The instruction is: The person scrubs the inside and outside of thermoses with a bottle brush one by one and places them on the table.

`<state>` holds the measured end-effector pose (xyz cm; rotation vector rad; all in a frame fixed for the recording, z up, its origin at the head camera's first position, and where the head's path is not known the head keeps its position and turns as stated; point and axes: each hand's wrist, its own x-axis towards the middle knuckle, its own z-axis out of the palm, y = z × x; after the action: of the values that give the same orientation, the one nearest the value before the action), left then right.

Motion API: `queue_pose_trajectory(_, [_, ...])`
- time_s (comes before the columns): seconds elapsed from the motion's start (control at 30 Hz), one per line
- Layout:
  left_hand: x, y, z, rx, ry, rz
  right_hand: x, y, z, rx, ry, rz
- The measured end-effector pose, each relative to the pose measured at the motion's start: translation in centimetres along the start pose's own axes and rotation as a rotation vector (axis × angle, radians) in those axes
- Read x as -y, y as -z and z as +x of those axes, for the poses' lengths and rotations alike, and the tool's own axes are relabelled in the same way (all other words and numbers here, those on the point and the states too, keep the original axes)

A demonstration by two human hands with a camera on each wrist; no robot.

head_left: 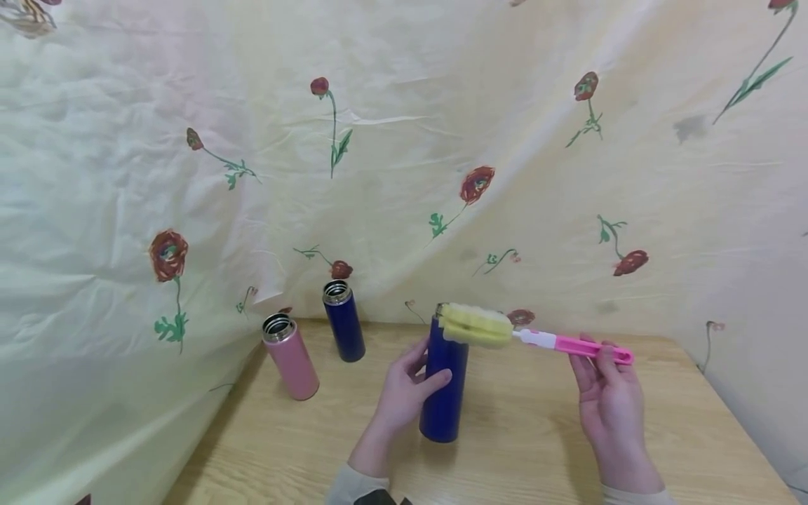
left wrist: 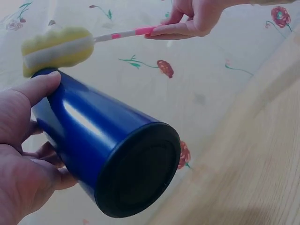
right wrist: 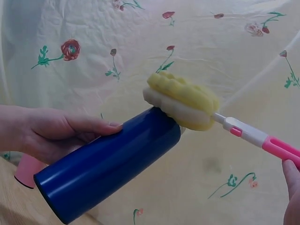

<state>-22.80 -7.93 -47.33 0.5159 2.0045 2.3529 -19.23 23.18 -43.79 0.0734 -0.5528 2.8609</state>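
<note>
A tall dark blue flask [head_left: 445, 382] [left wrist: 103, 150] [right wrist: 108, 164] stands on the wooden table [head_left: 517, 449], gripped round its side by my left hand [head_left: 404, 393] [left wrist: 23, 154] [right wrist: 56, 133]. My right hand [head_left: 606, 393] [left wrist: 190, 21] pinches the pink handle [head_left: 590, 346] [right wrist: 279, 147] of a bottle brush. Its yellow and white sponge head [head_left: 475, 325] [left wrist: 56, 47] [right wrist: 182, 100] lies across the flask's open top, outside the mouth.
A pink flask [head_left: 290, 356] and a shorter dark blue flask [head_left: 344, 320] stand open at the table's back left. A cream cloth with red flowers [head_left: 404, 161] hangs behind and drapes over the left side.
</note>
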Motion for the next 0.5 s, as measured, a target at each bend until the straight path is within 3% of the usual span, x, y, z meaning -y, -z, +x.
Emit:
queue_pose_trajectory(0.23, [0.0, 0.0, -0.1, -0.027, -0.020, 0.057, 0.4, 0.2, -0.1, -0.038, -0.041, 0.049])
queue_pose_trajectory(0.5, [-0.3, 0.0, -0.2, -0.001, 0.023, -0.015, 1.1, 0.1, -0.3, -0.035, -0.012, 0.154])
